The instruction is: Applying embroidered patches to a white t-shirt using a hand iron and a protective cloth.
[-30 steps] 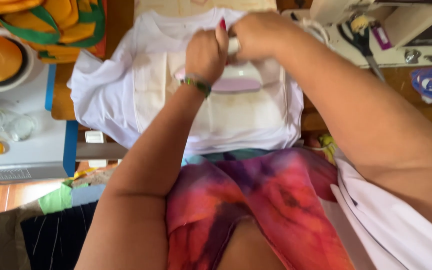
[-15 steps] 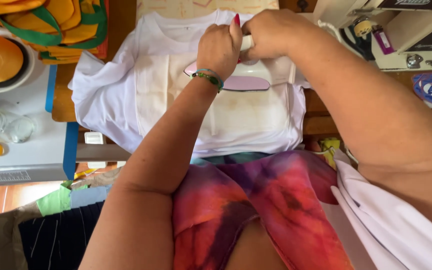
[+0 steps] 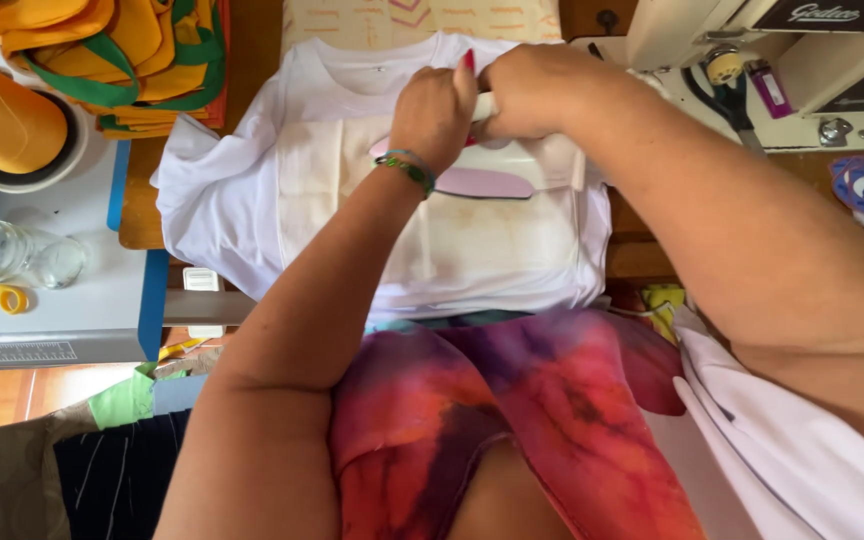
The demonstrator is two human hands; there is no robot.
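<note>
A: Pink iron [image 3: 487, 180] flat on white T-shirt [image 3: 352, 200], long axis lying nine-to-three, rounded tip towards three o'clock. Seated at the centre of the shirt's chest, over a cream pressing sheet [image 3: 492, 245].

B: Handle?

A: Pale bar, clasped by both hands side by side. Left hand [image 3: 434, 110] closed over it at nine o'clock of the pair, knuckles up, wrist bent down, green bracelet [image 3: 407, 168] at the wrist. Right hand [image 3: 537, 90] wrapped tight at three o'clock, forearm running out to five o'clock.

B: Fingertips?

A: Mostly hidden beneath the palms; probably curled fully round the bar.

B: Surroundings?

A: Sewing machine [image 3: 802, 60] at two o'clock; glass jar [image 3: 7, 255] at nine.
</note>
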